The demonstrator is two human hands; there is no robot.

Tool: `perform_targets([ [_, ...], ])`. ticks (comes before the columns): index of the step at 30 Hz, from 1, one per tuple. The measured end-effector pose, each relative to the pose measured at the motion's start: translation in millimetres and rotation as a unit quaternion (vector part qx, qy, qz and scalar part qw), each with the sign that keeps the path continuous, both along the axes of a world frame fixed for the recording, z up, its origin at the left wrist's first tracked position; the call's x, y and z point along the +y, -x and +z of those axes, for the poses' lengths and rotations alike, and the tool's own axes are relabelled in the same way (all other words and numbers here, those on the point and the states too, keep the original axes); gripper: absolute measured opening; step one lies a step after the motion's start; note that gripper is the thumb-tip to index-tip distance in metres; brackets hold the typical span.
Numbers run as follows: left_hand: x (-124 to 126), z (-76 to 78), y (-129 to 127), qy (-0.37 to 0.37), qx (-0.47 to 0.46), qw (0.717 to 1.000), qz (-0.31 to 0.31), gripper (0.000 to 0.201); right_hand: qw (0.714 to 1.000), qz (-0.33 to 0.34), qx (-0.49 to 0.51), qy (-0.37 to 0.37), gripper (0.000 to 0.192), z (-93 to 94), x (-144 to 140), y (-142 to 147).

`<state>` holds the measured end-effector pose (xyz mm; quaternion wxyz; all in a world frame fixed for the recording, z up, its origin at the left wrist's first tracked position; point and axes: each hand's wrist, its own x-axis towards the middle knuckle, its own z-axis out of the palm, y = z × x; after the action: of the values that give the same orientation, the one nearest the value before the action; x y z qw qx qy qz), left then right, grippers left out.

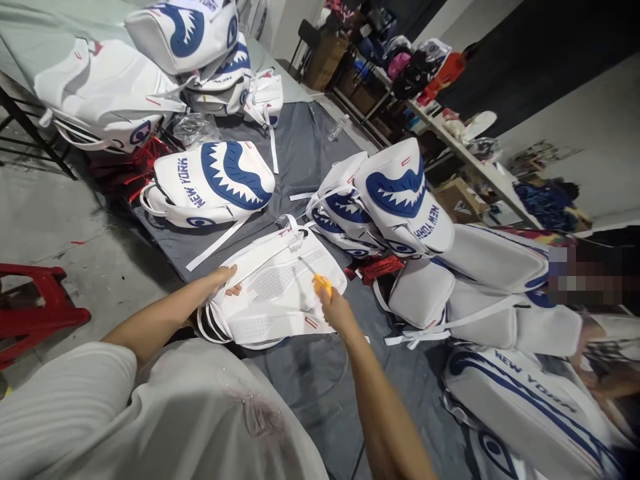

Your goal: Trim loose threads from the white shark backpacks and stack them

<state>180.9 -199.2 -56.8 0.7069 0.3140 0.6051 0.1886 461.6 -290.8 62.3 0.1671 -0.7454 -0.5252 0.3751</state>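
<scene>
A white backpack [280,293] lies back side up in front of me, with its perforated padding and straps showing. My left hand [229,281] grips the backpack's left edge by a strap, the fingers partly tucked under it. Over the right part of the bag, my right hand [334,303] is closed around yellow-handled scissors [323,285]. Their thin metal blades point up and left, close above the padding; whether they touch it I cannot tell. Just beyond lies another white backpack [237,175] with a blue shark mouth and NEW YORK lettering.
White backpacks [395,193] are piled to the right, and more backpacks [110,93] are stacked at the far left. A dark cloth [305,133] covers the table. A red stool [43,310] stands at left. Another person's arm [590,347] shows at the right edge.
</scene>
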Motion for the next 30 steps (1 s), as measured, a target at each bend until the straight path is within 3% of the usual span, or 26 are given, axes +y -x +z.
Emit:
perform_targets([
  [3, 2.4, -4.1, -1.7, -0.004, 0.027, 0.999, -0.024, 0.048, 0.998, 0.050, 0.012, 0.045, 0.042, 6.9, 8.0, -0.3],
  [5, -0.7, -5.2, -4.9, -0.031, 0.059, 0.997, -0.043, 0.050, 0.999, 0.021, -0.034, 0.007, 0.037, 9.6, 15.3, -0.4],
  [8, -16.5, -3.1, -14.2, -0.106, 0.117, 0.985, -0.065, 0.050, 0.998, 0.031, -0.061, -0.005, 0.031, 13.9, 21.6, -3.3],
  [10, -34.1, 0.6, -24.2, -0.198, 0.174, 0.961, -0.089, 0.050, 0.995, 0.055, -0.088, 0.014, 0.031, 19.1, 21.3, -8.5],
  [11, -43.5, 2.6, -30.1, -0.261, 0.222, 0.932, -0.117, 0.053, 0.990, 0.043, -0.131, 0.006, 0.031, 22.4, 20.0, -11.7],
  [13, -59.6, 6.5, -41.6, -0.381, 0.332, 0.838, -0.206, 0.060, 0.976, 0.007, -0.217, -0.026, 0.030, 29.1, 15.6, -18.0],
  [15, -68.1, 9.4, -49.5, -0.440, 0.414, 0.742, -0.292, 0.061, 0.977, 0.041, -0.207, -0.013, 0.026, 34.6, 10.1, -23.2],
  [16, -69.3, 10.6, -51.7, -0.441, 0.433, 0.721, -0.312, 0.061, 0.980, 0.073, -0.186, 0.010, 0.025, 36.9, 7.7, -25.7],
  [18, -69.6, 12.9, -53.8, -0.440, 0.452, 0.709, -0.317, 0.061, 0.974, 0.084, -0.204, 0.045, 0.029, 40.9, 4.9, -32.1],
  [21, -79.8, 15.7, -59.3, -0.492, 0.437, 0.693, -0.293, 0.059, 0.941, 0.001, -0.333, 0.060, 0.045, 45.6, 2.4, -46.2],
  [22, -88.3, 15.8, -63.4, -0.522, 0.412, 0.685, -0.297, 0.060, 0.938, 0.004, -0.339, 0.069, 0.046, 46.2, 0.2, -50.8],
  [25, -122.6, 10.7, -81.3, -0.576, 0.325, 0.657, -0.362, 0.073, 0.944, 0.072, -0.306, 0.103, 0.044, 46.3, -14.7, -60.0],
  [27, -141.1, 3.8, -93.4, -0.560, 0.324, 0.642, -0.411, 0.083, 0.939, 0.061, -0.321, 0.110, 0.047, 47.8, -30.9, -62.3],
  [30, -148.2, -4.9, -103.2, -0.523, 0.357, 0.642, -0.432, 0.070, 0.954, 0.053, -0.247, 0.164, 0.043, 54.6, -60.3, -63.5],
])
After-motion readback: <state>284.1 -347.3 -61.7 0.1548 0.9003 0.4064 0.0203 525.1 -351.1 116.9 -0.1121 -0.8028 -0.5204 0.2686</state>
